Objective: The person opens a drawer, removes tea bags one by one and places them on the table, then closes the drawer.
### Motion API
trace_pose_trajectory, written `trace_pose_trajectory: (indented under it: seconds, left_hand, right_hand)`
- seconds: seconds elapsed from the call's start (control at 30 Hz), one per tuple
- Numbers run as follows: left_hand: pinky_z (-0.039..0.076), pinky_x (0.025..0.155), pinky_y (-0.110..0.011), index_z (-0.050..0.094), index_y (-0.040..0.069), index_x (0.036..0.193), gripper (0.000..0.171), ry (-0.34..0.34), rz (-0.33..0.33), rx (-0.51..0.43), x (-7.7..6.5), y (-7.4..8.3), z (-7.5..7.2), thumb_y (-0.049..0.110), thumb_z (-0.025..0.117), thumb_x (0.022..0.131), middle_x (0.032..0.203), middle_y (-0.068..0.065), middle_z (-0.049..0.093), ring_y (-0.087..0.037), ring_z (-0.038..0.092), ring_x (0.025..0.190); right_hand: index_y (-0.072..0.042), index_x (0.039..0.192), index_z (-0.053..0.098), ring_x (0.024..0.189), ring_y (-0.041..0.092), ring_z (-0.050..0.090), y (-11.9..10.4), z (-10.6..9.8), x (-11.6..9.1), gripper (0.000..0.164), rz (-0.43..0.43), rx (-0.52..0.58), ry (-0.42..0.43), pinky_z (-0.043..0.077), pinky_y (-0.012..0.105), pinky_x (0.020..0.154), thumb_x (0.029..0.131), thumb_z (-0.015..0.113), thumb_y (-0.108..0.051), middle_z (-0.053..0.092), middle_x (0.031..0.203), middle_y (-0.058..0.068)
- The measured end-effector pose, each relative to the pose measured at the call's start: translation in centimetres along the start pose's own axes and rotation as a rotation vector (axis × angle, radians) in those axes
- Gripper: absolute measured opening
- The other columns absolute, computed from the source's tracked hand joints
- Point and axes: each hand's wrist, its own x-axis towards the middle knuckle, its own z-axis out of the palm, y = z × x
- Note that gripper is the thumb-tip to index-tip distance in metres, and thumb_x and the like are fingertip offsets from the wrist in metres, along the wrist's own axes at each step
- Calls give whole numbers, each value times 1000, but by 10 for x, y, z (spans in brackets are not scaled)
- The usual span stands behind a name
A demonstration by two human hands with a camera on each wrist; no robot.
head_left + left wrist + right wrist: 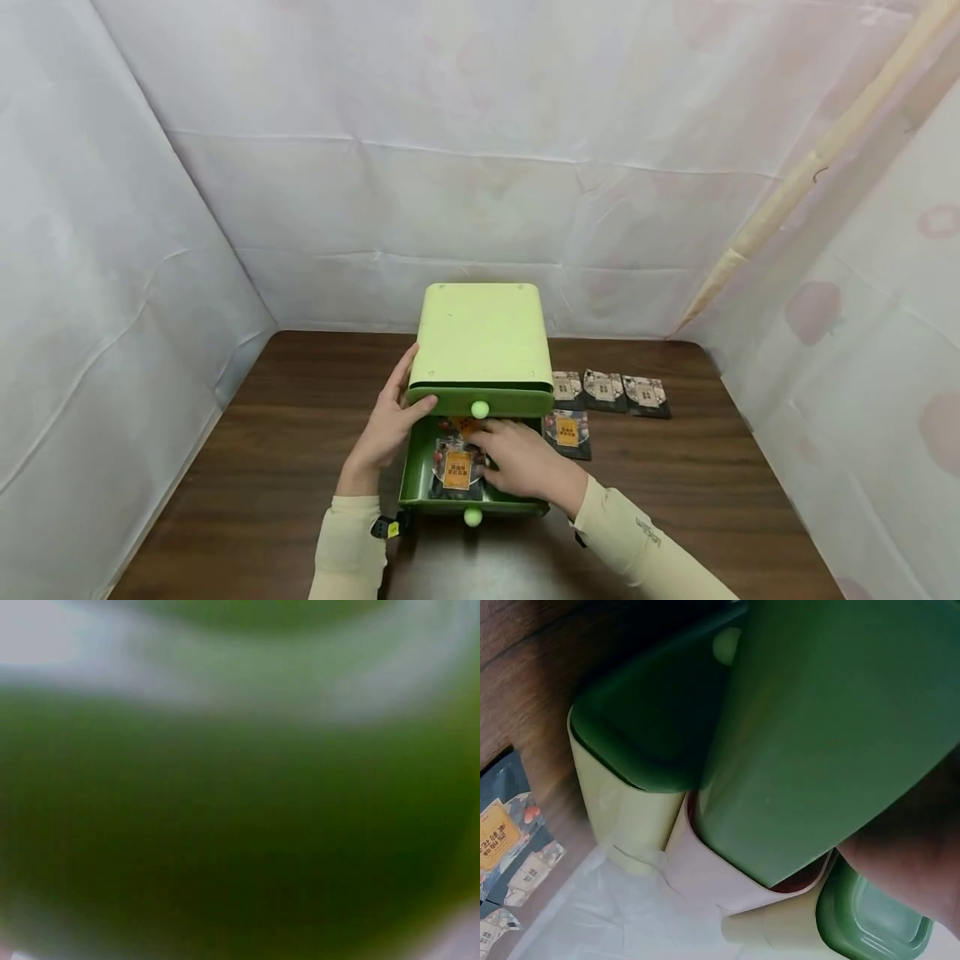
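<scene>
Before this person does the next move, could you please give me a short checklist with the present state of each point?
1. Drawer open for reaching in: ok, pulled out beneath the top one.
2. Cabinet steadied: ok, left hand touches its side.
3. Fingers clear for closing: not ok, right hand is inside.
4. Packet firmly gripped: cannot tell, fingers partly hide it.
5. Bottom drawer shut: ok, its front sits in its housing.
6. Table packets out of the way: ok, at the cabinet's right.
</scene>
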Motion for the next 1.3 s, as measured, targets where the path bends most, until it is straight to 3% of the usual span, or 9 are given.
trace_pose_trajectory:
  seconds: [0.13,0.27,0.47,0.67,0.9,1.03,1.17,1.3]
  left_hand:
    - [47,91,-37,13,35,149,76,-11,10,27,10,5,0,12,58,92,154,0,11,-24,28,133]
    - [48,90,-33,14,34,149,76,-14,33,22,19,10,-3,10,58,92,153,-2,14,-25,31,131]
    - [50,85,-30,15,33,149,76,-13,31,18,20,14,-11,9,58,92,151,-5,18,-27,36,128]
    - [49,87,-29,14,33,149,75,-14,25,35,12,5,-11,11,58,92,151,-5,18,-26,35,128]
    - [49,88,-31,12,33,149,76,-30,11,2,1,-5,-2,10,57,93,151,-7,17,-28,38,127]
    - [48,89,-30,12,34,149,76,-15,23,9,2,-5,-1,10,57,93,151,-6,17,-27,37,127]
    - [47,90,-29,12,35,149,76,5,26,23,2,-5,-2,11,57,92,152,-4,18,-26,35,129]
    - [48,89,-29,13,34,149,77,23,14,38,-2,-6,-2,13,59,92,151,-4,20,-26,36,129]
  right_hand:
    - [-18,117,63,103,17,57,2,-1,6,36,-72,15,-4,51,37,83,83,69,-27,59,122,3]
    - [-22,110,67,104,13,57,1,-2,16,28,-130,8,22,51,34,83,83,70,-25,64,115,-3]
    - [-25,109,68,88,4,58,-6,0,31,33,-115,-9,-9,53,26,70,78,74,-37,65,103,-9]
    - [-29,105,68,80,4,55,-11,15,34,41,-70,-98,3,52,27,63,71,74,-51,62,97,-11]
    - [-28,121,60,96,13,55,-12,31,24,66,-20,-200,9,53,33,72,66,74,-60,57,108,-4]
    - [-24,118,61,90,13,55,-12,31,25,47,-30,-210,45,52,31,63,75,73,-40,60,101,-3]
    - [-22,114,63,81,13,57,-11,31,26,35,-52,-222,106,49,28,54,79,65,-18,64,89,-2]
    - [-24,112,64,78,12,59,-12,33,24,29,-72,-214,125,50,28,53,85,61,-15,66,88,-4]
